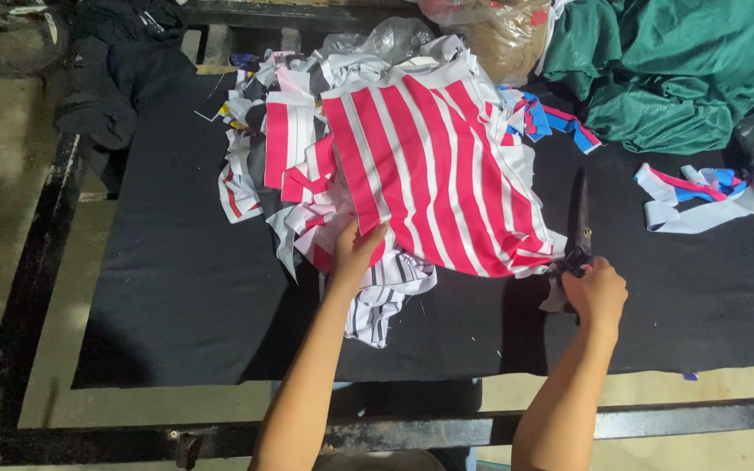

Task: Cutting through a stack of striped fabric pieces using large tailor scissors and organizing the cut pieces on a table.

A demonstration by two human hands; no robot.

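A large piece of red-and-white striped cloth [434, 166] lies on top of a heap of fabric scraps on a black-covered table [194, 288]. My left hand [355, 253] grips the near left edge of the striped cloth. My right hand [595, 292] is closed around the handles of dark scissors [580, 214], whose blades point away from me along the cloth's right edge. A small scrap of cloth hangs beside my right hand.
Green fabric [665, 70] is piled at the back right beside a plastic bag [499, 35]. White, red and blue strips [700, 196] lie at the right. Dark clothing [115, 70] sits at the back left. A black metal frame [28, 288] edges the table.
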